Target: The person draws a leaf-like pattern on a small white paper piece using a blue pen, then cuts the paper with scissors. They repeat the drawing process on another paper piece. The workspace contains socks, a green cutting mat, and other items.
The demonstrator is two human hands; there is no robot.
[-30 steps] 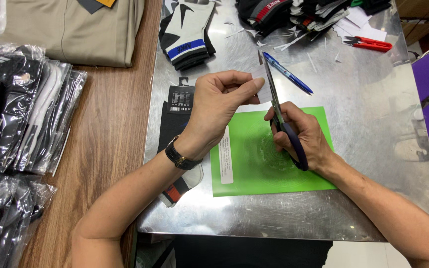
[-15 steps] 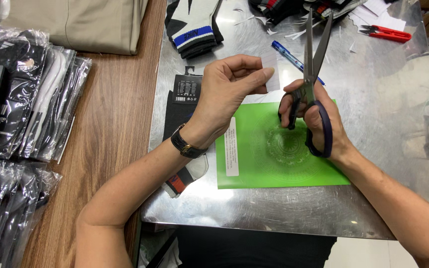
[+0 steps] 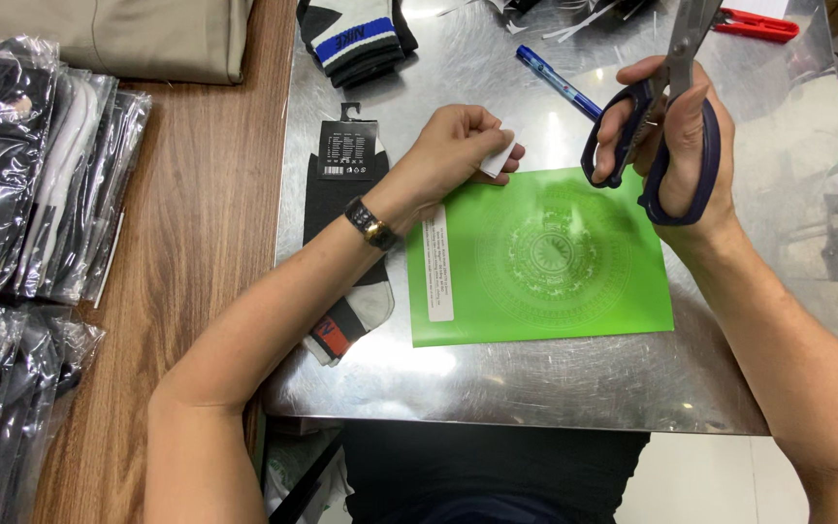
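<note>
My right hand (image 3: 676,146) grips the scissors (image 3: 666,116) w/ blades up, my left hand (image 3: 453,146) pinches a small white slip (image 3: 499,155) just above the green sheet (image 3: 545,257), which looks uncut, so cutting's prob. still left.

Bright overhead light, white glare on the steel tabletop (image 3: 497,388) — soft shadows, sharp focus throughout

I see a white label strip (image 3: 437,264) on the green sheet's (image 3: 574,291) left edge; clear-wrapped packages (image 3: 41,175) crowd the table's (image 3: 206,223) left edge.
</note>
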